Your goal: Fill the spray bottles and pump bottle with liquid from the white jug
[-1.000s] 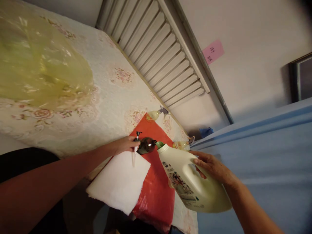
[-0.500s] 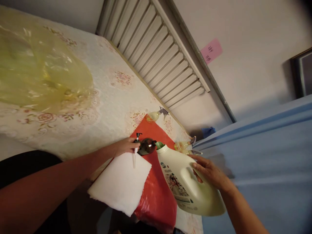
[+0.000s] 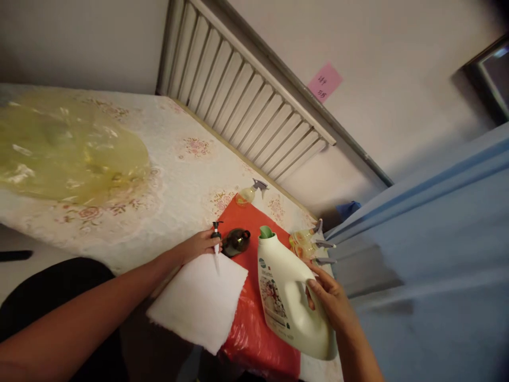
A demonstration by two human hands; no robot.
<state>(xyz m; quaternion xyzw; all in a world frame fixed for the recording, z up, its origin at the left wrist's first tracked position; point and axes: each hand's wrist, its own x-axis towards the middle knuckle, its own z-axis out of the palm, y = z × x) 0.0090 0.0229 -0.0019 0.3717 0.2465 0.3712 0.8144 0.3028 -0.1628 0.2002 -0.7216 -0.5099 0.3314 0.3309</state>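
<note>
Grasped one pump [image 3: 216,234] with the fingers of the left hand [image 3: 202,246], black head up and white tube down, just beside one dark bottle [image 3: 237,242]; could not tell about contact with that bottle. Gripped one large jug [image 3: 290,297] by its handle with the right hand [image 3: 332,294], some fingers hidden behind it. Held the jug's green spout [image 3: 266,232] near the bottle's neck, apart from it, above the red sheet [image 3: 250,215] towards the right edge of the table [image 3: 178,196]. Could not make out any contact of the jug's base with the sheet, nor read the label's small print. Saw one yellow bag [image 3: 75,151] at the table's left end, cut off at the side of the view. Counted four spray bottles [image 3: 245,196]: one at the sheet's far corner, three bunched by the table's right edge, the nearest mostly hidden behind the jug. Noted one white towel [image 3: 199,302] at the table's near edge.
</note>
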